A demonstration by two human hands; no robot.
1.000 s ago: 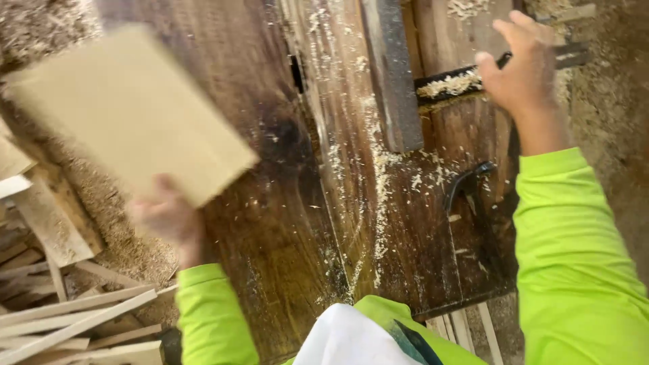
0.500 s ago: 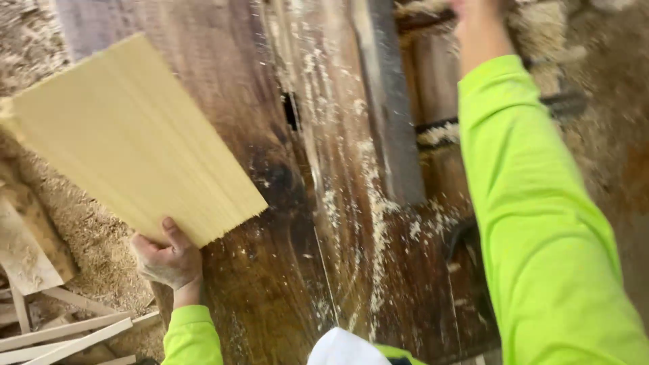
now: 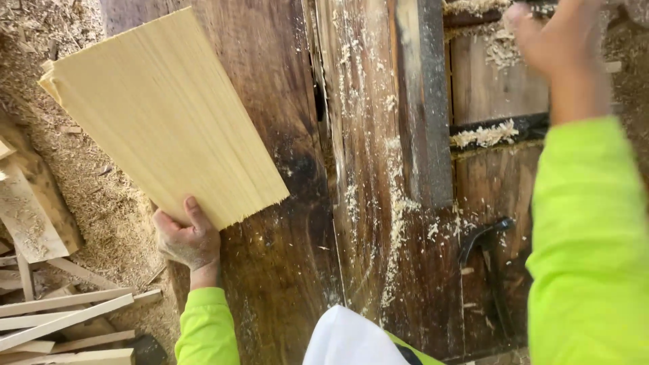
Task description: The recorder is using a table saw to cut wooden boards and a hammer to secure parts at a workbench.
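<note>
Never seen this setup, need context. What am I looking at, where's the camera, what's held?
No machine arm here: a person works with two bare hands, in bright green sleeves. The single picture comes from a camera worn on the head, looking down. The left hand grips the near edge of a pale board, held tilted over the dark, worn bench. The right hand reaches toward the far end of the bench; it is blurred, so whether it holds anything cannot be told. Sawdust is scattered on the bench. A dark bent metal piece lies at the right. Wood offcuts lie on the ground at the left.
</note>
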